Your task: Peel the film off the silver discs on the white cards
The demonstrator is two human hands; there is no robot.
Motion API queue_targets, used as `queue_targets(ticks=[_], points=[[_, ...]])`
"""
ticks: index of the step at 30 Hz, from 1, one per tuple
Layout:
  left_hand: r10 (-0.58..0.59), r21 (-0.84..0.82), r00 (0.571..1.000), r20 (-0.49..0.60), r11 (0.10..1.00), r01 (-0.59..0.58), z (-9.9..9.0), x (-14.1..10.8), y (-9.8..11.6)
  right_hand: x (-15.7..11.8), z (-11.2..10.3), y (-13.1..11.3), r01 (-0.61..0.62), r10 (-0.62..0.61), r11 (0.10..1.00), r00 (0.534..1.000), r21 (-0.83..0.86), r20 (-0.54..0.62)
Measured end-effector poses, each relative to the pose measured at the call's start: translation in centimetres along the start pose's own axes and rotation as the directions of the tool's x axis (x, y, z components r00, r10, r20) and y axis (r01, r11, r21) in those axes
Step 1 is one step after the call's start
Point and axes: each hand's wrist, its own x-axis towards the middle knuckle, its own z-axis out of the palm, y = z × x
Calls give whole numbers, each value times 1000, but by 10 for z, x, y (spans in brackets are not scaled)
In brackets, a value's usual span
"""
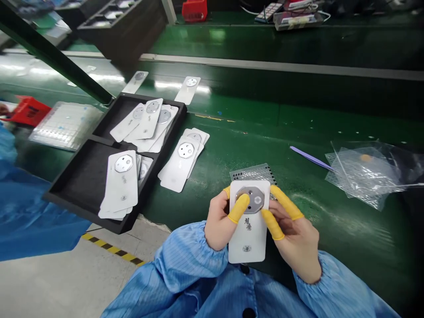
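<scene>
A white card-shaped panel [247, 234] with a grey octagonal inset is held upright between my hands near the table's front edge. My left hand [225, 216], in yellow finger covers, grips its left side, with the thumb lying on the inset. At its right edge, my right hand [291, 225] pinches the panel with covered thumb and index finger. Just behind the panel lies a clear sheet with black dots [255, 172]. A small stack of similar white panels [180, 165] rests on the green table [215, 176] to the left.
A black two-compartment tray [84, 176] holds more panels at the left. Purple tweezers [309, 157] and clear plastic sheets [364, 170] lie at the right. A blue sleeve [29, 212] of another person shows at far left, near a red bin [31, 111].
</scene>
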Motion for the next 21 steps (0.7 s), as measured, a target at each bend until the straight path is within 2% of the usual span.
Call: queue_targets(ticks=[2,5,8,11,12,14,16,18,20,21], points=[[17,82,999,-44,997,-13,-1,0,-5,-5,5,6,15,-15,1000,1000,17,0],[3,101,998,-64,995,3,-3,-1,-13,-9,14,12,0,-1,999,1000,51,19],[-57,135,998,-26,989,60,-15,5,-10,-6,17,10,16,-20,999,996,44,90],[-88,260,996,26,962,78,-49,31,13,8,4,10,151,-123,980,973,-133,195],[-63,319,998,16,946,55,-65,45,24,14,-4,13,216,-166,949,962,-229,218],[71,445,995,-67,895,-34,-99,78,45,24,-21,23,315,-226,847,943,-429,245],[140,621,978,-155,784,-14,-128,111,59,29,-35,36,340,-234,757,938,-557,254],[200,825,952,-233,559,84,-143,130,65,30,-42,48,336,-242,738,941,-586,236],[319,938,926,-200,335,87,-139,127,60,28,-41,54,351,-280,774,936,-527,211],[385,961,911,-148,274,41,-131,117,54,27,-39,54,354,-293,799,935,-486,201]])
